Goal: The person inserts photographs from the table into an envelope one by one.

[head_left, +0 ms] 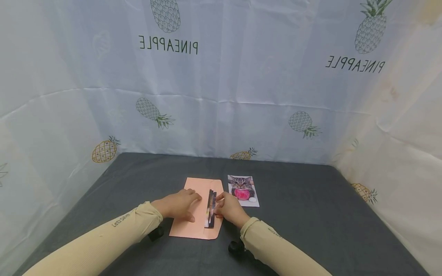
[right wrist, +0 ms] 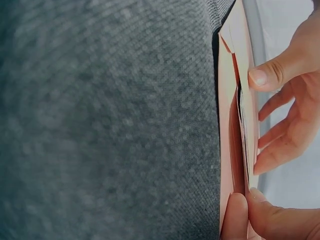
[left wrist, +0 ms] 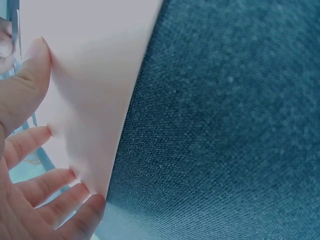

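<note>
A peach-coloured paper envelope (head_left: 197, 191) lies on the dark cloth with its flap side to the right. Several photo prints (head_left: 210, 209) stick partly out of its opening; the rest of them is hidden inside. My left hand (head_left: 179, 205) rests on the envelope's body with fingers spread, and its fingertips touch the paper in the left wrist view. With thumb and finger, my right hand (head_left: 230, 209) pinches the prints' outer edge at the opening. In the right wrist view, the right thumb (right wrist: 272, 220) lies against the thin stack at the envelope's mouth.
A cat photo (head_left: 243, 191) with a pink round shape lies flat just beyond my right hand. Dark cloth (head_left: 304, 218) covers the table. White curtains with pineapple prints (head_left: 224, 76) hang at the back and both sides.
</note>
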{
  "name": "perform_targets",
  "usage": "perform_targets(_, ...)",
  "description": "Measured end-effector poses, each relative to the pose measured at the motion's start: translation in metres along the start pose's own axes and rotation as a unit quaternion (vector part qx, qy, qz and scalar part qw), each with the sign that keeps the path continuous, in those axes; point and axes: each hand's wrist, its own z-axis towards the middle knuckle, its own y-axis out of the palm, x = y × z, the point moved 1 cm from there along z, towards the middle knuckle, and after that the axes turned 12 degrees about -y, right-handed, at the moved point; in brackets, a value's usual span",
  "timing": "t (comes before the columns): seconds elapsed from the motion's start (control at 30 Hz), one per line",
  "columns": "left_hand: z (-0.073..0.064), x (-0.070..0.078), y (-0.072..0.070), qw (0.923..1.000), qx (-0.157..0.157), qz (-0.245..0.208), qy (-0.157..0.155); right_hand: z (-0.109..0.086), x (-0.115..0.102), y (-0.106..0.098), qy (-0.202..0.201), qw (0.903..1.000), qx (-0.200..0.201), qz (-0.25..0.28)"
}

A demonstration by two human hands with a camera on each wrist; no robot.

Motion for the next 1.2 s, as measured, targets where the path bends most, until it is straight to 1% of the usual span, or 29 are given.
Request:
perform_targets(0.27,-0.0001,0.0002,0.0003,1.0,-0.001,0.005,-0.005,0.001,-0.0011,-0.0003,-0.001,0.9999,-0.007,-0.01)
perform_targets(0.53,-0.0014,0.0004,-0.0003,1.0,-0.002,0.002,-0.005,0.0037,-0.0024,0.001,0.015,0.9994,-0.005,-0.032)
perform_targets(0.73,-0.0024,0.0001,-0.0006,1.0,0.002,0.006,-0.003,0.0046,-0.0045,0.0014,0.026,0.9991,-0.006,-0.034)
perform_targets(0.97,-0.0014,0.0005,-0.0004,1.0,0.0,0.006,-0.008,0.0056,-0.0067,0.001,0.037,0.9988,-0.009,-0.032)
perform_targets(1.2,-0.0009,0.0009,-0.0007,0.9999,0.001,0.006,-0.008,0.0064,-0.0077,0.0014,0.037,0.9983,-0.012,-0.042)
